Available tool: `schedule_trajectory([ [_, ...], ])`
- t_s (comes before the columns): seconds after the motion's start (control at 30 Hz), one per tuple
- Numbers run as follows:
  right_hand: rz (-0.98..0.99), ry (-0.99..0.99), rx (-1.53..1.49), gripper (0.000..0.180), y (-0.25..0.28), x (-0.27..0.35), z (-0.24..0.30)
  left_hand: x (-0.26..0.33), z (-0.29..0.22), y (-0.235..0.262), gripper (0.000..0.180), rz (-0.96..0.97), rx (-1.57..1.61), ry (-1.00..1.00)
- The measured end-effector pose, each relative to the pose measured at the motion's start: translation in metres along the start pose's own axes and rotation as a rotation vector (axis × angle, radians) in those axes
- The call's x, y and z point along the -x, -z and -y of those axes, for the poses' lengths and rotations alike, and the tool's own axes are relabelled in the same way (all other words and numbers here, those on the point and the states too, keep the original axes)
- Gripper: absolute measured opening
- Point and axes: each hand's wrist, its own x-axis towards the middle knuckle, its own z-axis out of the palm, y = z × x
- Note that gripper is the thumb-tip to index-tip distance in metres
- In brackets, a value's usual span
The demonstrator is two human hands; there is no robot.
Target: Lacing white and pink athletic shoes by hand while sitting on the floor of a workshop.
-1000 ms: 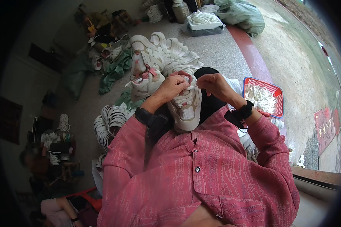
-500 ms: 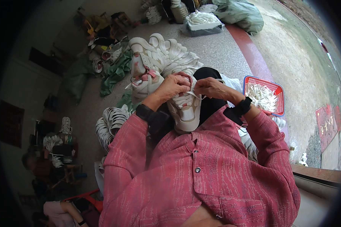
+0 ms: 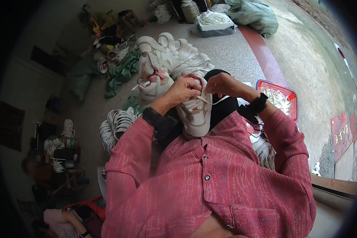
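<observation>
While the white-and-beige lace-up sneaker (image 3: 195,122) lies over the dark-trousered lap (image 3: 223,109), its toe points at the pink patterned shirt (image 3: 206,166), long axis running nearly straight outward. The left hand (image 3: 183,90) grips its opening; the right hand (image 3: 225,84) bunches its fingertips by the thin white lace (image 3: 217,102), whether pinching it I cannot tell.

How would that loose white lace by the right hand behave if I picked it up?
The lace would probably be floppy, since it bends in a loose curve near the right hand. It looks thin, so it's likely light. Pulling it might tug on the shoe, since it seems to come from there.
</observation>
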Motion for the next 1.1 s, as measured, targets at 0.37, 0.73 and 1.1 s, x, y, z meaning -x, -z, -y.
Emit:
schedule_trajectory([
  [0.37, -0.071, 0.381, 0.048, 0.033, 0.002, -0.021, -0.001, -0.006, 0.0, -0.001, 0.008, -0.008, -0.049, -0.03],
  [0.73, -0.033, 0.428, 0.178, 0.021, 0.012, -0.023, 0.007, -0.007, -0.001, 0.0, 0.007, 0.013, -0.266, -0.102],
  [1.1, -0.014, 0.336, 0.296, 0.016, 0.01, -0.024, 0.013, 0.088, -0.079, 0.214, 0.005, -0.914, -1.596, -0.16],
])
